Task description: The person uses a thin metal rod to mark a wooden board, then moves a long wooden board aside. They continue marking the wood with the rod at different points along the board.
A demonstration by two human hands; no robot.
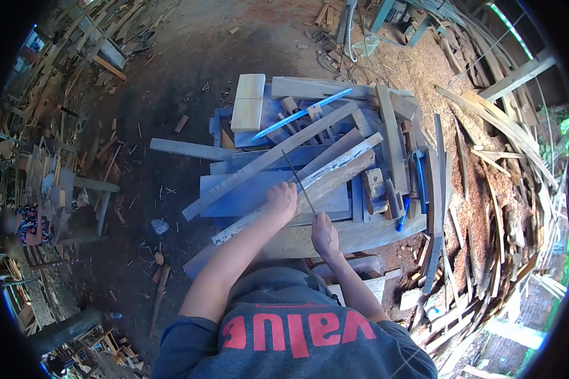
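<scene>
Rod — thin, dark, straight

Woodworking workshop, scattered offcuts, heaped shavings

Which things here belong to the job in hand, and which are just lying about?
Apparently in the job:
- thin dark rod, held in the right hand
- pale-edged board, under the left hand

Seemingly just lying about:
- light blue strip
- pale wooden blocks
- blue-handled tool
</scene>
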